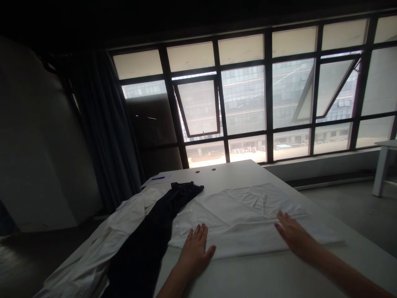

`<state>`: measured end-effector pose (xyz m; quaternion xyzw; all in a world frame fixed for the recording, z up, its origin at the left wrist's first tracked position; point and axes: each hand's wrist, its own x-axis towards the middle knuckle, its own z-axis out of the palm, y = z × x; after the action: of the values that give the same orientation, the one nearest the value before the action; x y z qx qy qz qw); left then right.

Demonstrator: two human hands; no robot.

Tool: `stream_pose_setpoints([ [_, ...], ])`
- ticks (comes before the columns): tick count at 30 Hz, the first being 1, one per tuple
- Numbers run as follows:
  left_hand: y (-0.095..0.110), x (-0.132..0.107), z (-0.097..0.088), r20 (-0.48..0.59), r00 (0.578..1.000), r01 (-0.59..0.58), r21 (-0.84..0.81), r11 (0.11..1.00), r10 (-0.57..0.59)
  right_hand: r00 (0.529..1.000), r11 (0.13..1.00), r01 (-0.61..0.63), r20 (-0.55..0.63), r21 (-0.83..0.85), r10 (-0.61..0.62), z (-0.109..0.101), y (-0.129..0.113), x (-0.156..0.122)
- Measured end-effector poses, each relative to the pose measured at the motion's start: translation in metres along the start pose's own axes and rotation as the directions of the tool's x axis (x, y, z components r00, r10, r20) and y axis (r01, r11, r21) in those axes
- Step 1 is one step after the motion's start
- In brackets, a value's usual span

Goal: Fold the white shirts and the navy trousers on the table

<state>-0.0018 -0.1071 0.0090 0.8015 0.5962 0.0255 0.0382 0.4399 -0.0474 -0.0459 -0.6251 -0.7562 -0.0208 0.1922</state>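
Observation:
A white garment, which looks like a shirt, lies spread on the white table, with wrinkles across its far half. My left hand rests at its near left edge, fingers stretched out and thumb apart. Toward the right side of the cloth, my right hand lies with its fingers extended over the fabric. Neither hand grips anything. A black garment stretches along the table just left of my left hand.
More white cloth lies along the table's left side. At the far left corner, a blue pen sits on a sheet of paper. Two round holes mark the far tabletop. Another white table stands at the right, near the windows.

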Motion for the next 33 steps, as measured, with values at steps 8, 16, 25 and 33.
stream_pose_setpoints([
  [8, 0.004, -0.001, -0.005, 0.013, 1.0, 0.001, 0.004, 1.0, -0.001, 0.829, 0.836, 0.452, 0.2, 0.313, -0.523, -0.005, -0.208, -0.001],
  [16, 0.001, -0.001, -0.003, -0.021, 1.0, -0.015, 0.033, 0.999, 0.015, 0.782, 0.776, 0.523, 0.165, 0.353, -0.601, 0.004, -0.229, 0.004],
  [25, 0.025, -0.011, 0.004, -0.158, 0.947, -0.293, -0.063, 0.954, 0.28, 0.832, 0.823, 0.468, 0.154, 0.323, -0.533, 0.01, -0.226, 0.004],
  [33, 0.017, -0.012, -0.002, 0.065, 0.997, -0.048, -0.06, 0.997, 0.052, 0.832, 0.829, 0.46, 0.173, 0.317, -0.528, 0.008, -0.227, 0.003],
])
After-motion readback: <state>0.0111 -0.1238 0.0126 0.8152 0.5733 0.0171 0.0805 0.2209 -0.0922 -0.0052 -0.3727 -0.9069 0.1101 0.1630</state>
